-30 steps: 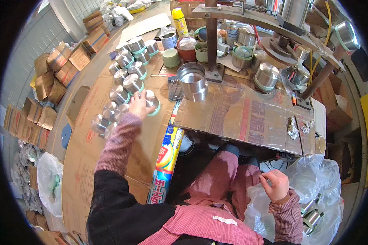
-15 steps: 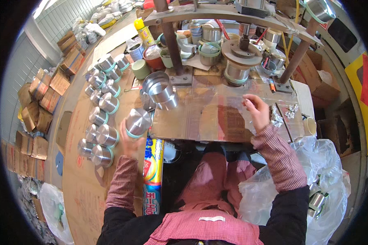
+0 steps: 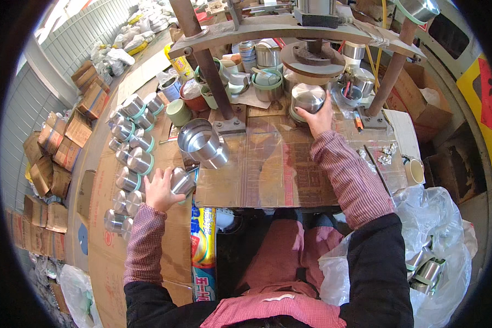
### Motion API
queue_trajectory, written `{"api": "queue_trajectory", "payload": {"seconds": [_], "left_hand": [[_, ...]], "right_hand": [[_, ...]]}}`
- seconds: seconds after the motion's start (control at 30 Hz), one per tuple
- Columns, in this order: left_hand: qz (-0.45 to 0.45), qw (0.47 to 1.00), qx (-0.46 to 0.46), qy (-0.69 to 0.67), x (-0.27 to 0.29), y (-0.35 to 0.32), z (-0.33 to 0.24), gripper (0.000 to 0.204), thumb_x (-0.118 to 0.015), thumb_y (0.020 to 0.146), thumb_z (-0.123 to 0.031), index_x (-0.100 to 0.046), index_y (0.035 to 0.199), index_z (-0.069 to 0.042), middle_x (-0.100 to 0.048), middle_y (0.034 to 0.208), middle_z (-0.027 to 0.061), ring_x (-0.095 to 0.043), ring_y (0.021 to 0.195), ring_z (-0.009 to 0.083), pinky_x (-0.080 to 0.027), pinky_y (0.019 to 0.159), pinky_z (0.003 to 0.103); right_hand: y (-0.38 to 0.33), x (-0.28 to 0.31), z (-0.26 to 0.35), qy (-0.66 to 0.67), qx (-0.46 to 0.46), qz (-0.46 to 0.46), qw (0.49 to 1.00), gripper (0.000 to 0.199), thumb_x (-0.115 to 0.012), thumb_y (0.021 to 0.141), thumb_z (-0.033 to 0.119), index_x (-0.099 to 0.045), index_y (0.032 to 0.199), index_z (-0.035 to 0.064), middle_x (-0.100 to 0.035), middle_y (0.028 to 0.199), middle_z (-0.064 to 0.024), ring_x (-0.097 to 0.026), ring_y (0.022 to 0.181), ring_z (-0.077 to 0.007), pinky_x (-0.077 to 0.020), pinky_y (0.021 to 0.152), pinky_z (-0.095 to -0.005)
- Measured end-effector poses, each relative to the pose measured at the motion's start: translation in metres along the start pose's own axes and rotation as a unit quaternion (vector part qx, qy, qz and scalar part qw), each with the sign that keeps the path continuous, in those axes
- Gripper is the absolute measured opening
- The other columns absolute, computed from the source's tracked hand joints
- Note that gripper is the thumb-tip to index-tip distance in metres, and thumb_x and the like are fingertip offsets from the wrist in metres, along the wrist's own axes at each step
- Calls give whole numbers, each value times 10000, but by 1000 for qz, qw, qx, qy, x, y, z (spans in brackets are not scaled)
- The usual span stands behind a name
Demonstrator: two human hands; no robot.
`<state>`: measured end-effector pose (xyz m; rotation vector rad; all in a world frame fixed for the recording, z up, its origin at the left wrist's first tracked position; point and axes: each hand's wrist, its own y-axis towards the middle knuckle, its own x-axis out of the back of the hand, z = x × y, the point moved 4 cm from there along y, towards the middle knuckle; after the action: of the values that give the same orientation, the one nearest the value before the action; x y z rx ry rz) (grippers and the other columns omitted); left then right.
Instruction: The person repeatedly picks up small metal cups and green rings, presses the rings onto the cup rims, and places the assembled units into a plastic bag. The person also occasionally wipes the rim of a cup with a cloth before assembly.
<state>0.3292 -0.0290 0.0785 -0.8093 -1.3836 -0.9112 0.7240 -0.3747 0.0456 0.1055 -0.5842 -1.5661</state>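
Note:
My right hand point(image 3: 320, 116) grips a steel cup point(image 3: 308, 98) with a green base ring, the thumb in front and the fingers along its right side. This cup stands under the round plate point(image 3: 313, 61) of a press, its shiny top showing below the plate. At the left, my left hand point(image 3: 159, 191) has its fingers spread beside another steel cup point(image 3: 182, 181), the thumb close to it. Several steel cups with green rings point(image 3: 141, 160) stand in rows just past that hand. Between the hands sits an open, wide steel cylinder point(image 3: 199, 143).
Press posts point(image 3: 213, 82) rise at both sides of the plate. Behind stand pots, tins and a green tub point(image 3: 268, 85). A dark rod point(image 3: 376, 167), foil scraps and a tape roll point(image 3: 414, 171) lie at the right, above a plastic bag point(image 3: 434, 218) holding steel cups.
The press plate has risen off the cup below it. My right hand has reached forward and taken hold of that cup. My left hand has opened beside its cup, now lower on the table.

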Motion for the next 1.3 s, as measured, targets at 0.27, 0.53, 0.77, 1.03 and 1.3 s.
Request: {"api": "queue_trajectory", "payload": {"seconds": [0.27, 0.53, 0.77, 1.03, 1.3], "left_hand": [[23, 921, 53, -386, -32, -23, 51, 1218, -896, 567, -95, -220, 1580, -66, -487, 1425, 202, -488, 1337, 342, -389, 1154, 417], [-167, 818, 197, -514, -67, -105, 73, 1205, -788, 548, 63, -182, 1574, -118, -416, 1475, 133, -459, 1358, 305, -436, 1116, 443], [-86, 580, 91, -805, -42, -102, -84, 1176, -941, 562, -224, -300, 1542, -117, -493, 1438, 96, -528, 1321, 279, -478, 1099, 442], [-78, 621, -62, -777, 13, 2, -226, 1234, -986, 601, -199, -209, 1554, -102, -423, 1442, 127, -451, 1346, 275, -388, 1151, 430], [-188, 699, -83, -685, -12, 176, -341, 1333, -936, 560, -83, -103, 1599, -139, -393, 1477, 191, -425, 1378, 322, -361, 1177, 460]], "right_hand": [[0, -1, -16, 124, -27, -22, 992, 1107, -970, 607, 242, -375, 1507, -10, -550, 1423, -214, -548, 1304, -327, -428, 1119, -403], [5, -2, -15, 97, -17, 12, 995, 1110, -962, 615, 253, -364, 1514, -7, -562, 1406, -227, -558, 1292, -354, -430, 1120, -414], [14, -7, -3, 138, 36, 12, 990, 1094, -939, 622, 266, -375, 1510, -36, -528, 1400, -234, -516, 1315, -361, -398, 1132, -423], [-78, 83, 40, 273, -71, 34, 959, 1005, -876, 766, 134, -281, 1573, 57, -491, 1432, -163, -521, 1293, -258, -455, 1072, -372], [-188, 271, 89, 211, -149, -40, 965, 1096, -880, 658, 188, -289, 1575, 76, -505, 1428, -147, -543, 1288, -273, -427, 1116, -400]]}}
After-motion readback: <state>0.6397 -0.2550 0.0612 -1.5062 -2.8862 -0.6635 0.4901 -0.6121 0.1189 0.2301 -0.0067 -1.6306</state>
